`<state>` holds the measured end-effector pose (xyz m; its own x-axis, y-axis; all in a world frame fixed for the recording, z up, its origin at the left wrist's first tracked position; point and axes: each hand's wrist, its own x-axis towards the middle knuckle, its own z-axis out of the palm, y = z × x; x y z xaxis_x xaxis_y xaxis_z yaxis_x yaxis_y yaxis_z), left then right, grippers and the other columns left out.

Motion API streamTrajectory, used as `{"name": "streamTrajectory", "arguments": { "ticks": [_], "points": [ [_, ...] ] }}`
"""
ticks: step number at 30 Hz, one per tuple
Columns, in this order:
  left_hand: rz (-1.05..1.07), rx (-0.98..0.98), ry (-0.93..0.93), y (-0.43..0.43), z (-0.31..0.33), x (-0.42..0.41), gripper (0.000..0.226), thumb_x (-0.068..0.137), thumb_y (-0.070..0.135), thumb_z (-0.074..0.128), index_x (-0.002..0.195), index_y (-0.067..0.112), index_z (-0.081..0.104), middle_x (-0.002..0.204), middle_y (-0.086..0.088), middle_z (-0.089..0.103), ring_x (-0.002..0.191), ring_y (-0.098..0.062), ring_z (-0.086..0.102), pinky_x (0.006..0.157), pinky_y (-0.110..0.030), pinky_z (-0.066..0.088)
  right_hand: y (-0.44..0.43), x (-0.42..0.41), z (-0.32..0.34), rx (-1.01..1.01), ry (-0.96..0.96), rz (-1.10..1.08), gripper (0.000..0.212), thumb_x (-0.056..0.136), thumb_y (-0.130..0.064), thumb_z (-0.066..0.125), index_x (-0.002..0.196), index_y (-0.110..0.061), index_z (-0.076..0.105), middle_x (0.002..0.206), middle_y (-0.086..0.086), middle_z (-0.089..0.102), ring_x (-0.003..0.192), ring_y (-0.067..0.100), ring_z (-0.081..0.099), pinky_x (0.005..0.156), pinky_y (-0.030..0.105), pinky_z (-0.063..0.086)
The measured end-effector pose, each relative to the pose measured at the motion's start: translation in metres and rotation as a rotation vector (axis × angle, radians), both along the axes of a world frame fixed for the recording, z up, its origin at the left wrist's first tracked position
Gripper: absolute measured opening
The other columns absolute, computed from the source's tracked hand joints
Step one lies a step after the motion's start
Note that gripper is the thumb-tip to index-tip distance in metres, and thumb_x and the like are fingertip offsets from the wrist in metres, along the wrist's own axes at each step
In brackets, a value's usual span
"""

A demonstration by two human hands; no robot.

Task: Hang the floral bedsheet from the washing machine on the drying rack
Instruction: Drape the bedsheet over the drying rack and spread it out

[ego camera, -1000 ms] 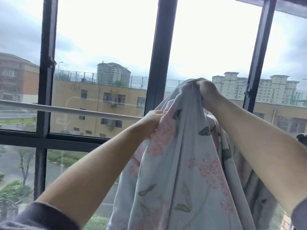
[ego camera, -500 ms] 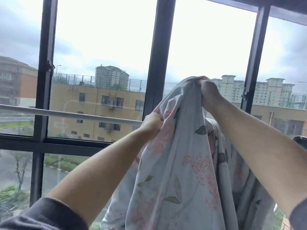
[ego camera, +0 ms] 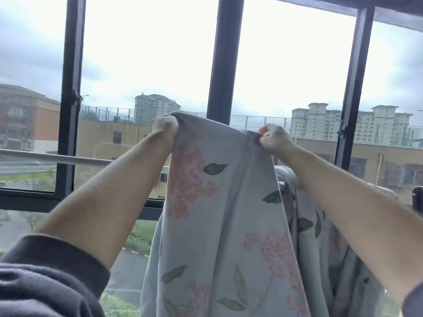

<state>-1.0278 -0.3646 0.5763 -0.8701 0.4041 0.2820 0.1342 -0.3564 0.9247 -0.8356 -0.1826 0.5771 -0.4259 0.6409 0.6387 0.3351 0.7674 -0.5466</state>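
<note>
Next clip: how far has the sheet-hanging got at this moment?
Done: the pale blue floral bedsheet is up at the white metal rack rod, part seemingly draped over it at right. In hand: left hand and right hand grip its top edge above the rod. Left: laying that edge over and spreading it.

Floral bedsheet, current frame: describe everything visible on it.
The floral bedsheet is pale blue-grey cloth printed with pink flower clusters and green leaves. Its top edge is stretched between the left hand and the right hand, both gripping it, raised above the white rail. It hangs in long folds past the bottom of the frame. More of it lies bunched to the right, apparently draped over the rail.
</note>
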Motion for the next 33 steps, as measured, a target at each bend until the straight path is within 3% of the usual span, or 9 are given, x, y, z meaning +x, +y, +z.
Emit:
{"name": "streamTrajectory", "arguments": {
  "ticks": [3,6,10,15,18,21,23,27,33],
  "points": [
    [-0.163,-0.027,0.045,0.001,-0.001,0.008,0.029,0.101,0.010,0.039,0.116,-0.004,0.059,0.101,-0.011,0.064,0.066,-0.016,0.056,0.060,-0.023,0.051,-0.027,-0.010,-0.011,-0.066,-0.233,0.343,0.054,0.084,-0.027,0.069,0.131,-0.028,0.042,0.104,-0.009,0.055,0.094,0.013,0.057,0.078,0.028,0.049],
    [-0.478,-0.049,0.157,-0.012,-0.001,0.028,0.020,0.100,0.007,0.042,0.106,-0.001,0.060,0.088,-0.010,0.069,0.072,-0.018,0.066,0.072,-0.026,0.056,-0.036,-0.034,-0.025,0.178,-0.315,0.251,0.005,0.078,-0.026,0.061,0.082,-0.029,0.060,0.079,-0.012,0.060,0.084,0.016,0.059,0.067,0.027,0.047],
    [-0.343,-0.140,0.278,-0.027,-0.035,0.029,0.016,0.095,0.000,0.048,0.098,-0.001,0.064,0.083,-0.015,0.071,0.062,-0.018,0.070,0.064,-0.031,0.060,-0.027,-0.044,-0.031,0.074,0.049,0.134,0.024,0.082,-0.014,0.048,0.064,-0.020,0.063,0.067,-0.004,0.063,0.069,0.020,0.060,0.064,0.031,0.050],
    [-0.340,-1.053,0.465,-0.018,-0.106,0.020,0.059,0.096,0.056,0.033,0.124,0.010,0.057,0.113,-0.006,0.065,0.099,-0.025,0.065,0.084,-0.039,0.052,-0.027,-0.045,-0.019,-0.244,0.284,0.177,0.019,0.075,-0.013,0.043,0.076,-0.014,0.063,0.075,0.007,0.063,0.078,0.028,0.062,0.067,0.039,0.051],
    [-0.526,-0.820,0.383,-0.004,-0.126,0.022,0.070,0.080,0.071,0.048,0.118,0.014,0.061,0.103,-0.002,0.066,0.090,-0.019,0.063,0.087,-0.036,0.048,-0.025,-0.049,-0.016,-0.335,0.371,0.234,0.035,0.057,-0.012,0.039,0.080,-0.013,0.065,0.078,0.010,0.064,0.084,0.034,0.063,0.071,0.045,0.052],
    [-0.598,-0.533,0.336,0.002,-0.126,0.025,0.046,0.066,0.045,0.069,0.092,0.007,0.068,0.081,-0.006,0.063,0.073,-0.021,0.055,0.069,-0.028,0.045,-0.031,-0.038,-0.016,-0.378,0.427,0.236,0.029,0.072,-0.005,0.038,0.081,-0.014,0.064,0.075,0.007,0.060,0.072,0.026,0.058,0.055,0.028,0.046],
    [-0.524,-0.300,0.281,-0.001,-0.111,0.024,0.012,0.080,0.021,0.062,0.078,0.010,0.065,0.070,-0.007,0.062,0.068,-0.021,0.053,0.067,-0.029,0.046,-0.023,-0.033,-0.014,-0.374,0.436,0.227,0.031,0.072,-0.004,0.037,0.083,-0.013,0.064,0.075,0.007,0.060,0.074,0.025,0.056,0.057,0.027,0.043],
    [-0.442,0.142,0.092,-0.019,-0.065,0.010,0.023,0.096,0.009,0.044,0.081,0.013,0.061,0.091,-0.013,0.060,0.087,-0.022,0.055,0.088,-0.039,0.045,-0.017,-0.032,-0.018,-0.331,0.355,0.190,0.029,0.078,-0.002,0.036,0.081,-0.012,0.063,0.077,0.013,0.060,0.074,0.027,0.056,0.061,0.033,0.043],
    [-0.280,0.425,0.016,-0.055,-0.031,-0.018,0.034,0.099,0.023,0.039,0.069,0.016,0.054,0.061,-0.001,0.058,0.065,-0.017,0.057,0.066,-0.029,0.049,-0.039,-0.044,-0.020,-0.180,0.122,0.160,0.035,0.091,0.000,0.030,0.070,-0.017,0.053,0.061,0.005,0.050,0.051,0.019,0.045,0.030,0.015,0.029]
  ]
}}
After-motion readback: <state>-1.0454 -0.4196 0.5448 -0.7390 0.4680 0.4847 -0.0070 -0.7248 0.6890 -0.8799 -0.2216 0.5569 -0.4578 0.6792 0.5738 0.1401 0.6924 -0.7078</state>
